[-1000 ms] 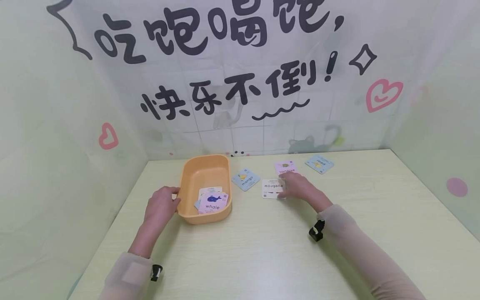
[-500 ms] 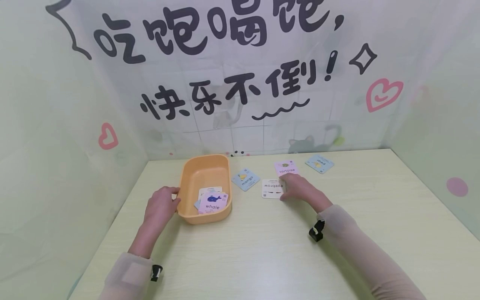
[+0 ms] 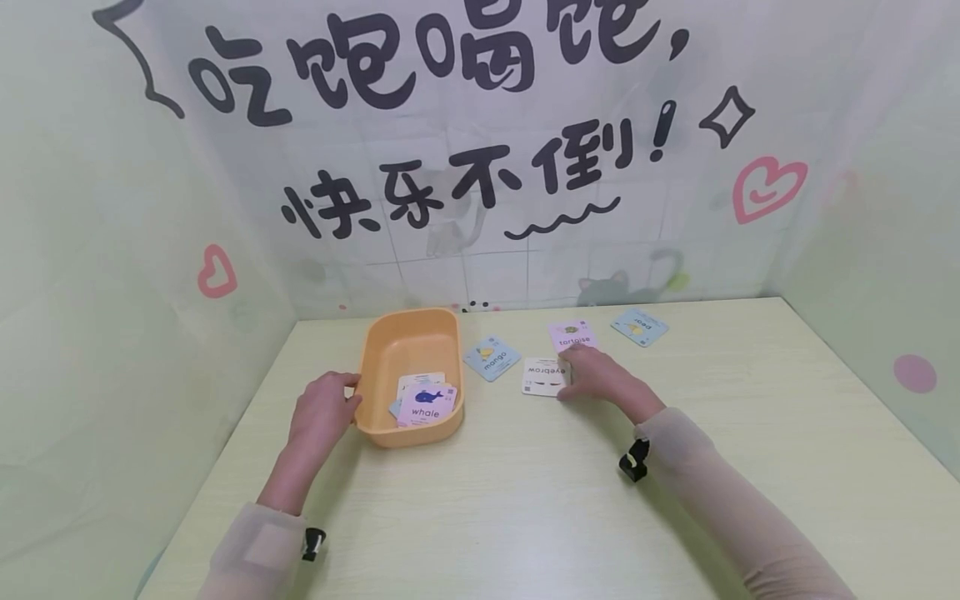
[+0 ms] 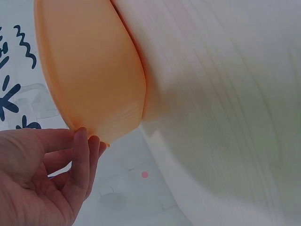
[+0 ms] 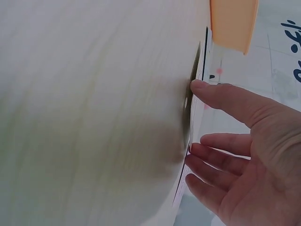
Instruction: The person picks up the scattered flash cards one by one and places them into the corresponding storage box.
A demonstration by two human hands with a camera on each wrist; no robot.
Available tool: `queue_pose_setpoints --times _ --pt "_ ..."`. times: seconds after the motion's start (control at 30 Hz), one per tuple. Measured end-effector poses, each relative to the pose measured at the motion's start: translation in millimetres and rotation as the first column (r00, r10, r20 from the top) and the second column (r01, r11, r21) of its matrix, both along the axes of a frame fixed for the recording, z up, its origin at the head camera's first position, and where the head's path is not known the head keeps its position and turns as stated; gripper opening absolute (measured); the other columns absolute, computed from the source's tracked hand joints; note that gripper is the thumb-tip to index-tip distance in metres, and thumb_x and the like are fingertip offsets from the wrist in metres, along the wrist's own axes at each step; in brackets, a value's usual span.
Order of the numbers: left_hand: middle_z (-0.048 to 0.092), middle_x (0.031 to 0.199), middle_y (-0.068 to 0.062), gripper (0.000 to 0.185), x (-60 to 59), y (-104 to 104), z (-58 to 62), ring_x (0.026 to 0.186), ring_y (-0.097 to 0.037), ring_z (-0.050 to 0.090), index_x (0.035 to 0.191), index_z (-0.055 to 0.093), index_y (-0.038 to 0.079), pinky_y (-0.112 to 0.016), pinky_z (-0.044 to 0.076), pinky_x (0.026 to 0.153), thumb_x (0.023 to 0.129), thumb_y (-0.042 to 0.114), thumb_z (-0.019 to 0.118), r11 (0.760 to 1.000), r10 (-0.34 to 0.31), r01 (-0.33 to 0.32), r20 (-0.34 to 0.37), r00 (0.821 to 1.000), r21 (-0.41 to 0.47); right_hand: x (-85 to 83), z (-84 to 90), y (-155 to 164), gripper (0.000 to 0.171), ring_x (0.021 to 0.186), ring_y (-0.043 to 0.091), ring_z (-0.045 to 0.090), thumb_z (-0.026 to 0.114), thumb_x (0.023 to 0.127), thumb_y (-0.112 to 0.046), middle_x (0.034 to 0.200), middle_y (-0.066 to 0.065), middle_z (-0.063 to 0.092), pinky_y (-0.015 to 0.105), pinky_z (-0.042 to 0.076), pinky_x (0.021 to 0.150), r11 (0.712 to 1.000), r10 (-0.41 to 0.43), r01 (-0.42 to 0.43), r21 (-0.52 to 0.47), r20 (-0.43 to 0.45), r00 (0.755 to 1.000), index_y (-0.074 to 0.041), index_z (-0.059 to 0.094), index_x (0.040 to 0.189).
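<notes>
My left hand (image 3: 322, 408) pinches the left rim of an orange plastic tray (image 3: 408, 438). In the left wrist view the thumb and fingertips meet at the tray's (image 4: 94, 61) edge. A pink whale card (image 3: 426, 407) lies inside it over a white card (image 3: 420, 380) and a partly hidden blue one. My right hand (image 3: 603, 375) holds the white eyebrow card (image 3: 538, 387) by its right end, thumb at the near edge and fingers at the far edge. Seen from the right wrist, the card's edge stands slightly off the table, with shadow beneath.
A blue mango card (image 3: 491, 358) lies between the tray and the eyebrow card. Just behind my right fingers is a pink tortoise card (image 3: 572, 333), with a blue pear card (image 3: 640, 327) farther right. A printed cloth (image 3: 480, 275) hangs along the table's back edge.
My right thumb and fingers have settled at the eyebrow card's edges, and the card has shifted very slightly left. My left hand and the tray have stayed in place.
</notes>
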State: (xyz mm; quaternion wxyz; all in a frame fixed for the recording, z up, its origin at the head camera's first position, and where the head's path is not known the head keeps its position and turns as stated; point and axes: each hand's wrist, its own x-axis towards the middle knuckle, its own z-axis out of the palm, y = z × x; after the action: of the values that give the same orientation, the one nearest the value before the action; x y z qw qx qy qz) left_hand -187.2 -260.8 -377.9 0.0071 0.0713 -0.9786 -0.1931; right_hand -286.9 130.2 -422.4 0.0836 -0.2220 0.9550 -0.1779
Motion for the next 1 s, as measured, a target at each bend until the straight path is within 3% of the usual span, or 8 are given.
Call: queue_pose_setpoints --times 0.33,0.57,1.0 --pt "0.059 0.133 -0.028 0.041 0.2 1 1.5 0.066 -0.018 0.058 0.134 0.057 -0.006 -0.026 0.045 0.053 0.096 0.008 0.061 1.0 -0.006 0.006 -0.006 1.0 -0.003 0.4 10.5 -7 0.06 0.118 0.036 0.058 0.081 0.08 -0.031 0.13 0.023 0.059 0.049 0.048 0.103 0.999 0.012 -0.01 0.037 -0.06 0.998 0.003 0.061 0.126" --pt "0.06 0.132 -0.027 0.042 0.3 0 0.3 0.064 -0.016 0.059 0.135 0.057 -0.005 -0.025 0.045 0.052 0.096 0.007 0.061 1.0 0.003 -0.003 0.003 1.0 0.01 3.3 20.5 -12 0.068 0.133 0.042 0.049 0.081 0.081 -0.031 0.141 0.026 0.054 0.053 0.041 0.112 1.0 0.008 -0.009 -0.007 -0.084 0.996 0.004 0.057 0.134" --pt "0.059 0.133 -0.027 0.042 1.2 1 0.6 0.066 -0.016 0.062 0.136 0.056 -0.005 -0.025 0.047 0.054 0.096 0.007 0.061 1.0 0.015 -0.015 0.013 1.0 0.013 7.1 41.1 -30 0.071 0.123 0.036 0.057 0.082 0.08 -0.033 0.136 0.021 0.058 0.048 0.046 0.107 0.999 0.008 -0.012 -0.033 -0.129 0.992 0.004 0.056 0.136"
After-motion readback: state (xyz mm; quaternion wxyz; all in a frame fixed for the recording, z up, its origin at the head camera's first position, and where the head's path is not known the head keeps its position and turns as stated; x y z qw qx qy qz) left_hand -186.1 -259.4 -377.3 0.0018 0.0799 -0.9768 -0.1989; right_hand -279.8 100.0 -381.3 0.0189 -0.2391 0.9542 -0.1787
